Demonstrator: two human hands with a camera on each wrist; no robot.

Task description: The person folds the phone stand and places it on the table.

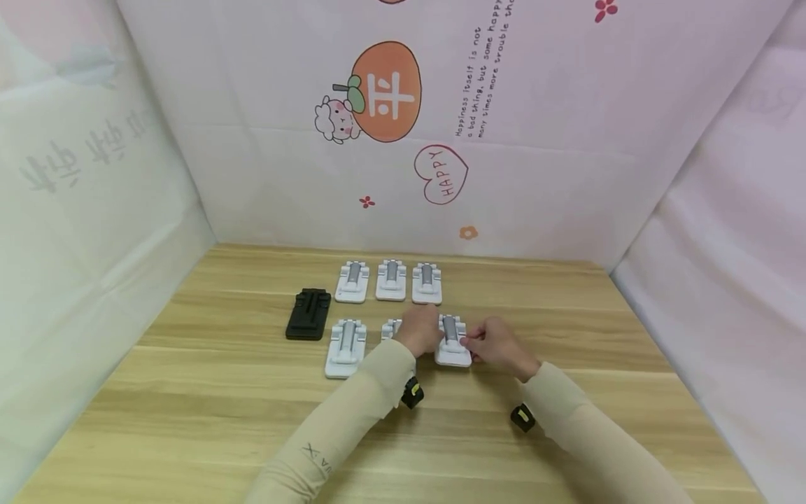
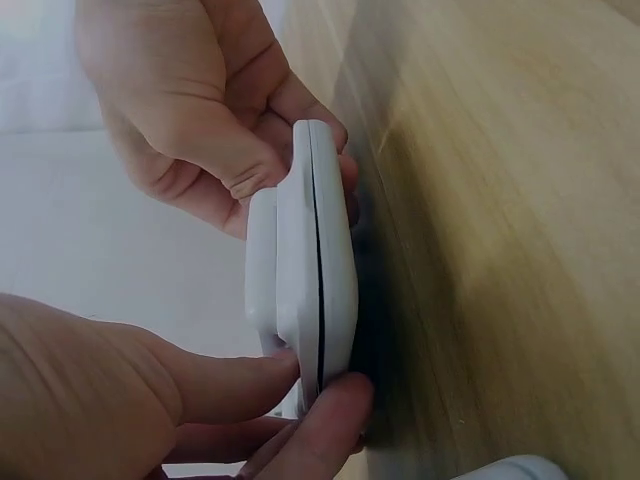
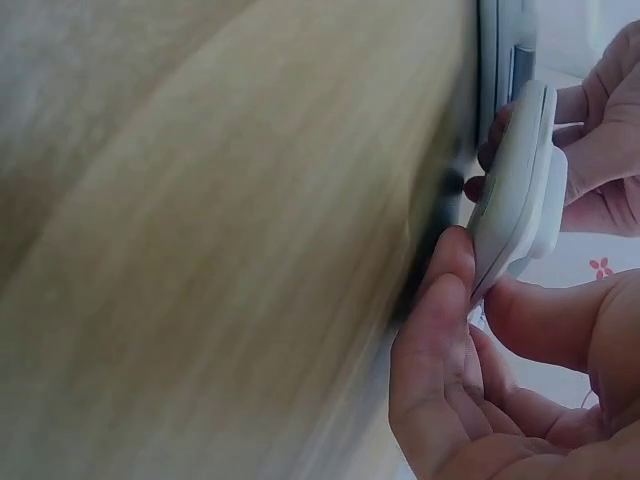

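A folded white phone stand (image 1: 453, 350) with a grey hinged arm is held between both hands, close over the wooden table. My left hand (image 1: 420, 330) pinches its left side, thumb on the upper face and fingers beneath. The right hand (image 1: 500, 348) pinches the opposite edge in the same way. In the left wrist view the stand (image 2: 318, 260) appears edge-on, a thin dark seam running along its side. Just left of it, another white stand (image 1: 388, 327) is partly hidden behind the left hand.
Three white stands (image 1: 391, 280) lie in a row at the back. A further white stand (image 1: 345, 348) lies front left, and a black stand (image 1: 308, 315) lies farther left. Printed white cloth (image 1: 535, 189) walls in the wooden table (image 1: 208, 392) at the back and sides.
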